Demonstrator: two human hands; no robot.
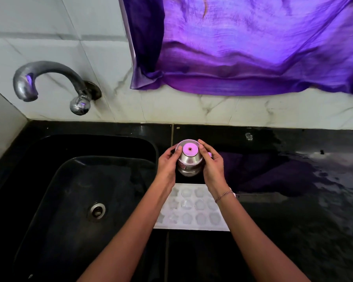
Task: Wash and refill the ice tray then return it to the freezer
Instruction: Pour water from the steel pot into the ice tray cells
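A white ice tray (194, 210) with several shaped cells lies flat on the black counter just right of the sink, partly under my forearms. Beyond it stands a steel water bottle (189, 161) with a pink top that has a small hole in its middle. My left hand (167, 164) grips the bottle's left side near the top. My right hand (212, 164) curls round its right side, fingertips at the rim of the cap. I cannot tell whether the tray's cells hold water.
A black sink (55, 180) with a metal drain (97, 211) fills the left. A steel tap (47, 82) juts from the tiled wall above it. A purple cloth (243, 47) hangs at the back right. The counter (314, 200) to the right is wet.
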